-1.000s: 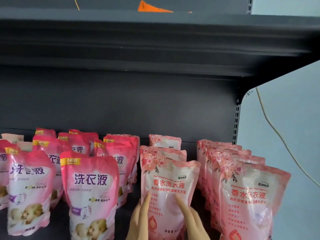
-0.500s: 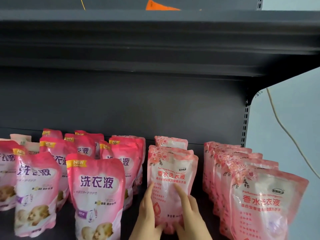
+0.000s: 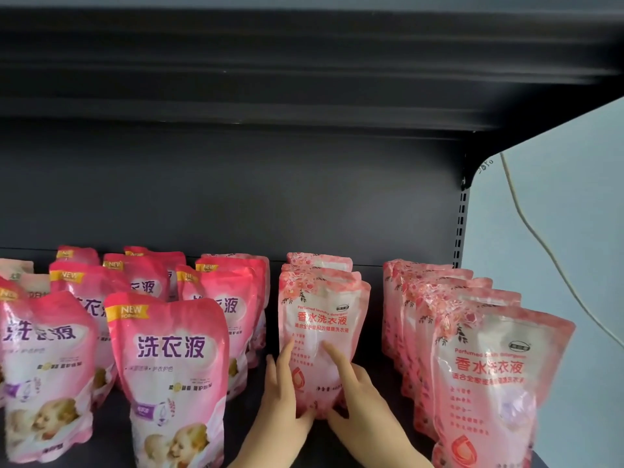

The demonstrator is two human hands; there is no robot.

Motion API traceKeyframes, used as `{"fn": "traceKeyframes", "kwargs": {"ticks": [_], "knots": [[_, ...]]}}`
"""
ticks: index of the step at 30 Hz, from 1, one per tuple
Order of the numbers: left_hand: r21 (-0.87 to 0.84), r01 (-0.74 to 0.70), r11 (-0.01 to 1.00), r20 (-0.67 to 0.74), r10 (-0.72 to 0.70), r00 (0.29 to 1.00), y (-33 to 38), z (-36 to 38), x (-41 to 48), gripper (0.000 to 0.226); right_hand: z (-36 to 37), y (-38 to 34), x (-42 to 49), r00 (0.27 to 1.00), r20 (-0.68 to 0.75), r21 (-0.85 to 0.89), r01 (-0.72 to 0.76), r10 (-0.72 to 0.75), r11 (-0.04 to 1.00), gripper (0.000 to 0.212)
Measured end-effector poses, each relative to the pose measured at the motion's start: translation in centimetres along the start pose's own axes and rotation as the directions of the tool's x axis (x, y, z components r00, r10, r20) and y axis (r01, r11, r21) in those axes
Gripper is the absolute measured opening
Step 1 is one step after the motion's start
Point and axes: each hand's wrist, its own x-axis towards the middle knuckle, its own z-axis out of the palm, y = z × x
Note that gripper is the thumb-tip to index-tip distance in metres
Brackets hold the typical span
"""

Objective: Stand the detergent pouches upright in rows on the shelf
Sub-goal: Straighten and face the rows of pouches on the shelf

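Head view: left grip (image 3: 282, 386) and right grip (image 3: 358, 396) are both unclenched, fingers straight, pressing the lower part of a pale pink pouch (image 3: 320, 319) between them. The pouch stands upright on the shelf (image 3: 373, 346), touching the short row directly behind it. Right of the right grip: a full row of matching pale pouches (image 3: 486, 366). Left of the left grip: rows of darker pink pouches (image 3: 172, 359), upright.

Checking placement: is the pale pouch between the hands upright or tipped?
Upright: the pouch stands on its base on the shelf, label facing out; left hand and right hand touch its lower front.
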Motion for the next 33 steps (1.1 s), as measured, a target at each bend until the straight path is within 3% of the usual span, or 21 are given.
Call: {"fn": "traceKeyframes", "kwargs": {"ticks": [4, 7, 10, 15, 20, 29, 33], "knots": [[0.282, -0.007, 0.959, 0.025, 0.000, 1.000, -1.1, 1.9, -0.3, 0.089, -0.7, -0.2, -1.1, 0.999, -0.031, -0.114, 0.011, -0.015, 0.993, 0.072], [0.468, -0.006, 0.884, 0.027, -0.007, 1.000, -1.3, 2.6, -0.2, 0.092, -1.6, -0.3, -1.5, 0.997, -0.073, -0.214, -0.007, -0.009, 0.977, 0.044], [0.618, -0.027, 0.786, 0.022, 0.017, 1.000, -1.5, 2.1, -0.3, 0.081, -1.8, -0.9, -1.5, 1.000, -0.027, -0.292, 0.000, -0.009, 0.956, 0.024], [0.756, -0.088, 0.648, 0.140, -0.029, 0.990, -0.8, 0.9, -1.0, 0.038, -2.3, -1.0, -2.0, 0.987, 0.157, -0.342, 0.065, -0.011, 0.937, 0.030], [0.793, -0.175, 0.583, 0.222, -0.011, 0.975, -0.7, -0.3, -2.5, 0.037, -2.9, -1.3, -2.4, 0.968, 0.252, -0.364, 0.084, 0.011, 0.928, 0.034], [0.808, -0.202, 0.554, 0.253, -0.016, 0.967, -0.8, -4.1, -5.3, 0.042, -3.8, -4.4, -2.5, 0.963, 0.263, -0.462, 0.176, -0.055, 0.870, 0.039], [0.828, -0.259, 0.497, 0.247, 0.090, 0.965, -2.4, -7.5, -6.9, 0.043, -3.9, -7.2, -3.0, 0.968, 0.247, -0.504, 0.170, -0.047, 0.847, 0.042]]}}
